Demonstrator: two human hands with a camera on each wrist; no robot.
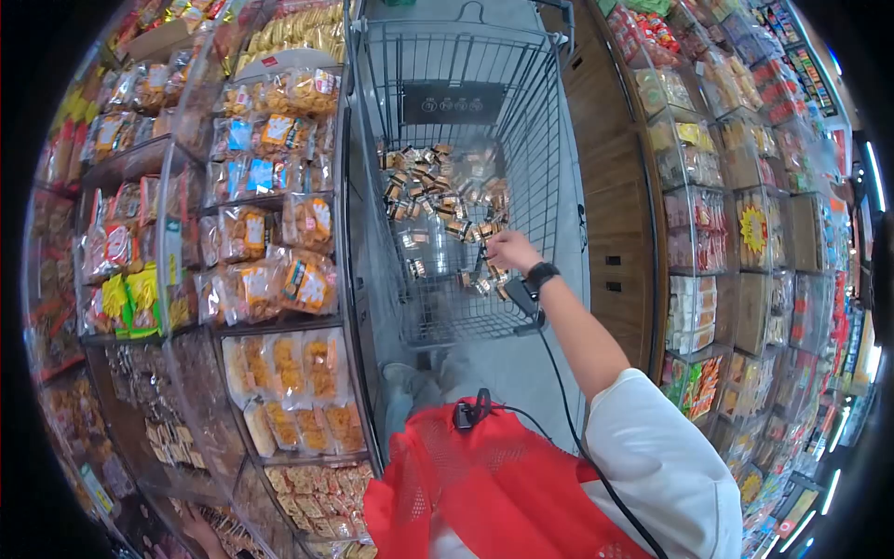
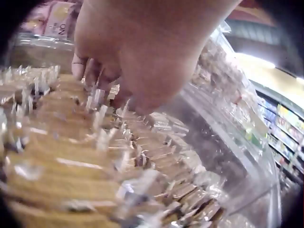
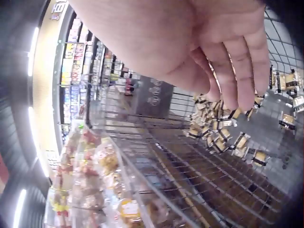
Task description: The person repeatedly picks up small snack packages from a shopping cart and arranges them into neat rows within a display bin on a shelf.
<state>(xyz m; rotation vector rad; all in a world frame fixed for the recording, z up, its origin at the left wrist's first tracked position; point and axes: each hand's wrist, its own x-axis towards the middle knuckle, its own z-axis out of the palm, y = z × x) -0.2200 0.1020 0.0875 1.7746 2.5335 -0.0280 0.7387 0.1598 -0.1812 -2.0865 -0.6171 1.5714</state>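
My right hand (image 1: 514,252) hangs over the shopping cart (image 1: 419,56) with its fingers pointing down and loosely straight. Below the fingertips, small wrapped snack packets (image 3: 216,123) with dark bands lie scattered on the cart's bottom. In the left wrist view my left hand (image 2: 137,52) reaches down into a clear bin, its fingers curled among brown wrapped snack packets (image 2: 61,137) with clear crimped ends. A packet shows between the fingers and the thumb side; the fingertips are partly hidden. At the lower left of the head view, the left forearm is at a low shelf.
Shelves of bagged snacks (image 1: 265,233) rise on the left, and clear bins of snacks (image 1: 694,224) line the right beside a wooden panel (image 1: 605,140). The bin's clear wall (image 2: 237,166) stands right of the left hand. A black cable (image 1: 568,410) runs from the right wrist.
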